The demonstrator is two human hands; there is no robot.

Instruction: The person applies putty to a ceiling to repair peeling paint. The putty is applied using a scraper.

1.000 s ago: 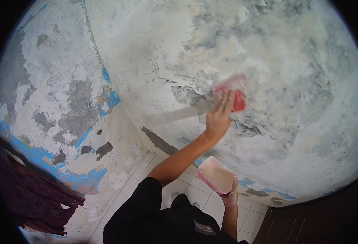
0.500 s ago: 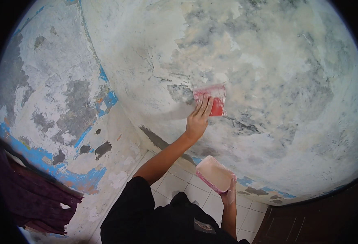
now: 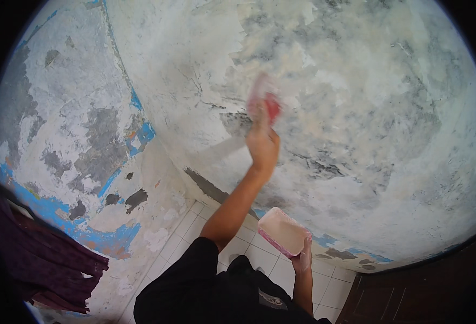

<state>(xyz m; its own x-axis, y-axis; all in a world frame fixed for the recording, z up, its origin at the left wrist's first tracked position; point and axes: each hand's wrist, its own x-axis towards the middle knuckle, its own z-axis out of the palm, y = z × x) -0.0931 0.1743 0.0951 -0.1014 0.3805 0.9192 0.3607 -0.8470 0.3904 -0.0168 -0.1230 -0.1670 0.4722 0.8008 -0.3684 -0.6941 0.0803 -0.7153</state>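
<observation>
My left hand point(image 3: 262, 144) is raised to the wall point(image 3: 335, 108), fingers closed on a red plastic putty spreader point(image 3: 273, 108). Motion blurs the spreader, which is tilted and smeared with pale filler; whether its edge touches the wall I cannot tell. Lower down, my right hand point(image 3: 302, 258) grips the near right end of a pinkish-white rectangular tub point(image 3: 277, 245). Smooth cream-coloured filler point(image 3: 285, 231) lies inside the tub. The wall in front is patchy, with grey, dark and whitish areas.
On the left, a second wall point(image 3: 81, 129) with flaking blue paint meets this one at a corner. A dark purple cloth point(image 3: 49, 259) hangs at lower left. A brown wooden door or cabinet point(image 3: 405, 286) stands at lower right. White floor tiles point(image 3: 259, 256) lie below.
My left hand and the spreader have moved up and slightly left along the wall, and the spreader has turned. The tub in my right hand has shifted slightly left.
</observation>
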